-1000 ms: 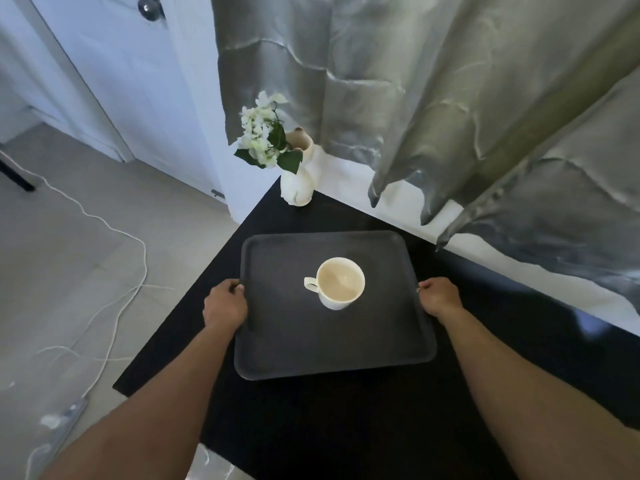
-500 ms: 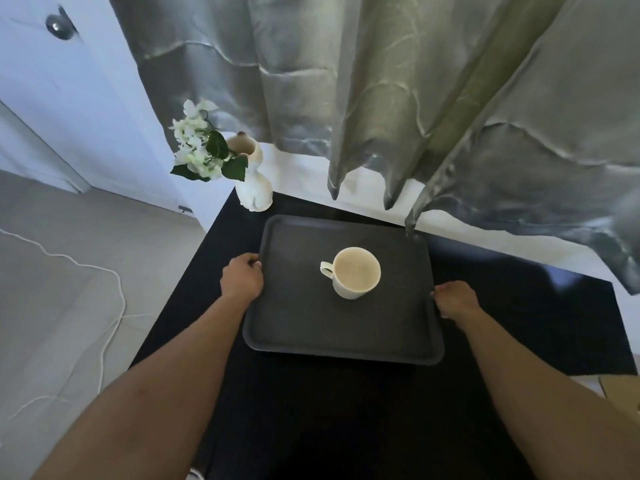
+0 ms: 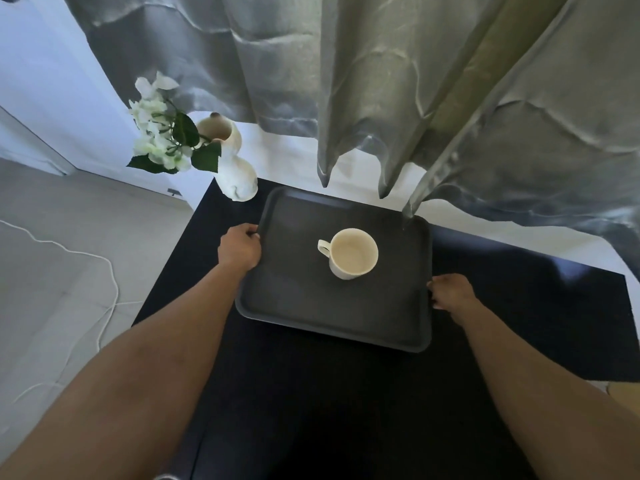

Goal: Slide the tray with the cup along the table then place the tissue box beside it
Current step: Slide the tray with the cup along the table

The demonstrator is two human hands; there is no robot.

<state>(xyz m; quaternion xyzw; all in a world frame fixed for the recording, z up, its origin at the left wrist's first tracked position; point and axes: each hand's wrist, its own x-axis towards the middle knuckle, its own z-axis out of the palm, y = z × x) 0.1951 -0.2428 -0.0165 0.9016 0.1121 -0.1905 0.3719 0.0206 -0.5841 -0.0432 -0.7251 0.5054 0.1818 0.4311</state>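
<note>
A dark grey tray (image 3: 298, 303) lies flat on the black table (image 3: 311, 410), near its far edge. A cream cup (image 3: 351, 254) stands upright on the tray, its handle pointing left. My left hand (image 3: 240, 250) grips the tray's left rim. On the right rim, near the front corner, my right hand (image 3: 450, 293) holds on. No tissue box is in view.
A white vase (image 3: 235, 171) with white flowers (image 3: 156, 133) stands at the table's far left corner, just beside the tray. Grey curtains (image 3: 381, 98) hang over the far edge and touch the tray's far right corner. A white cable (image 3: 104, 271) lies on the floor at left.
The tray with the cup has slid away from me, toward the far edge and the vase, with both hands still on its rims. The curtain now touches its far right corner.
</note>
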